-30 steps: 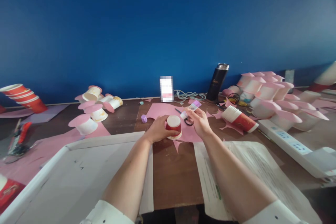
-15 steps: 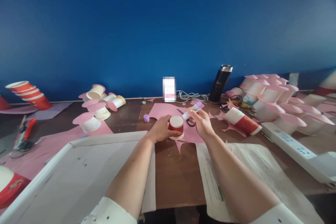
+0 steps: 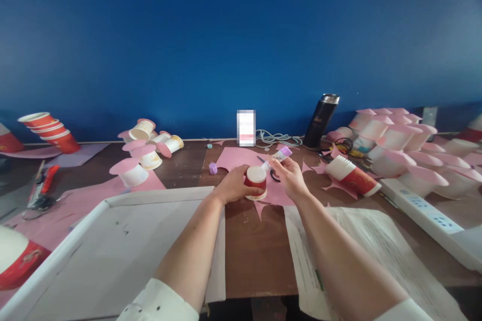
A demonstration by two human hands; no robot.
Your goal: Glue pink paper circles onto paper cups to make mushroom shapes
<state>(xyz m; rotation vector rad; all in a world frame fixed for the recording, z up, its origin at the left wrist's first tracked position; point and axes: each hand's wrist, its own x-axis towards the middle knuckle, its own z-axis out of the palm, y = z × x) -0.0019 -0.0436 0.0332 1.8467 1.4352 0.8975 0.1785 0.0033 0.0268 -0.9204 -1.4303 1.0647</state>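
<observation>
Fingers, left hand [image 3: 235, 185]: curved round the side of one paper cup [image 3: 256, 174], thumb along the near wall, far fingertips hidden. Fingers, right hand [image 3: 289, 174]: pinched together on one glue stick [image 3: 284, 152], by the barrel. Cup: red body, white base, placed mid-table [image 3: 259, 256] over pink paper [image 3: 237, 156]; whether its rim bears fully on the sheet cannot be told. Handling, by judgement: cup light, thin-walled, easily dented, best taken round the side with mild pressure; stick small, stiff and smooth, best held along the barrel, clear of the lower end. Orientation: cup inverted, base up, mouth down, long axis near upright; stick aslant, purple end up and away to the right, other end down toward the cup's base, contact unclear. Adjacent: scissors [image 3: 275, 176], partly covered by the right hand, handle loop dark; purple cap [image 3: 213, 168], loose, left of the cup.
</observation>
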